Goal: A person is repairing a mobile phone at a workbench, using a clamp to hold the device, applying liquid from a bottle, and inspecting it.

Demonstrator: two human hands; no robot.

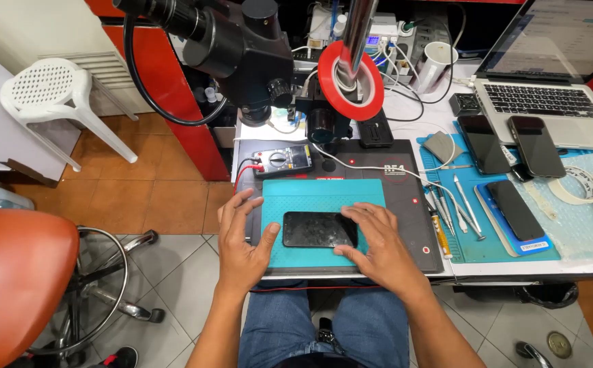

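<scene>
— Two hands on one phone [319, 230]. Where does it lie?

— Flat on the teal mat [323, 194], near the mat's front edge, screen dark. The mat sits on a black pad [405, 184] at the front of the bench [405, 109].

— What is the left hand [240, 245] doing?

— It is spread open, fingers pointing away from the body, palm on the mat's left edge. Its thumb touches the phone's left end. It grips nothing.

— And the right hand [373, 245]?

— Also open and flat. Its fingers lie over the phone's right end and its thumb rests at the lower right corner. Pressing or only touching, I cannot tell.

— What stands behind the mat?

— A multimeter [283, 160] with red and black leads, just behind the mat's left corner. Above it hangs a black microscope [242, 48], and a red tape roll [351, 80] sits around the steel post.

— To the right?

— Tweezers [456, 211] and small tools in a row on a blue mat [473, 245], then three more phones [511, 146], dark-screened. A laptop [549, 88] is open at the far corner, and a white cup [438, 63] stands near it.

— Off the bench?

— An orange seat [13, 272] at the left, and a white plastic chair [54, 92] beyond it on the tiled floor.
</scene>
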